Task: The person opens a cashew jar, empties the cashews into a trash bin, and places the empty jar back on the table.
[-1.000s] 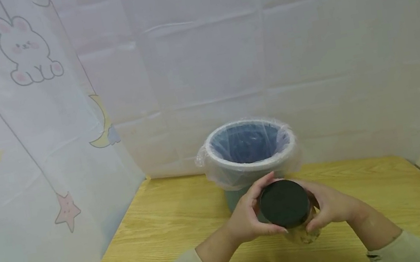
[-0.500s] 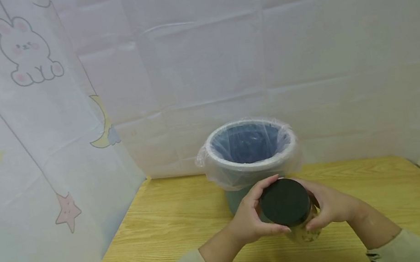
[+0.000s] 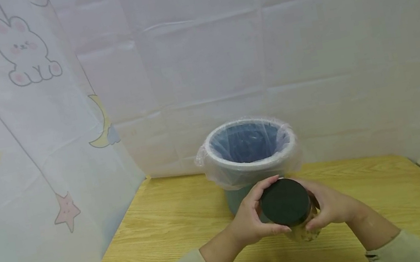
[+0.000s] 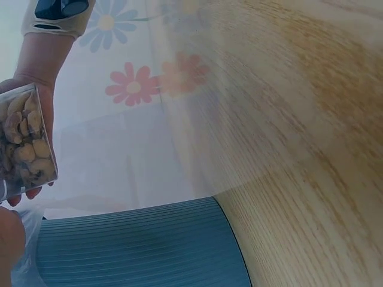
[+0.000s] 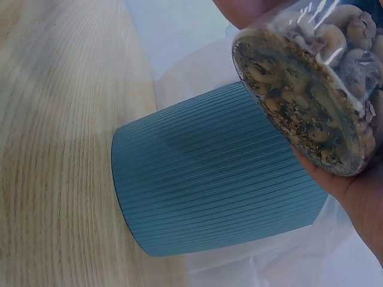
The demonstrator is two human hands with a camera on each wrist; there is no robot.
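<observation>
A clear jar with a flat black lid (image 3: 285,202) is held up between both hands, in front of the bin. My left hand (image 3: 249,220) grips its left side, thumb at the front and fingers toward the back. On the opposite side my right hand (image 3: 330,204) grips it in the same way. The right wrist view shows the jar's round bottom (image 5: 299,101) from below, with pale curved nuts that look like cashews and dark crumbs against it. Nuts also fill the jar (image 4: 27,143) in the left wrist view. The jar is raised off the table.
Just behind the hands stands a blue-green ribbed waste bin (image 3: 236,200), lined with a thin clear bag (image 3: 218,180) folded over its white rim. It stands on a wood-grain table (image 3: 168,230). Pale printed curtains (image 3: 202,58) close off the back and sides.
The jar and my left hand have shifted very slightly to the right. My right hand keeps its grip and place, and the bin has not moved.
</observation>
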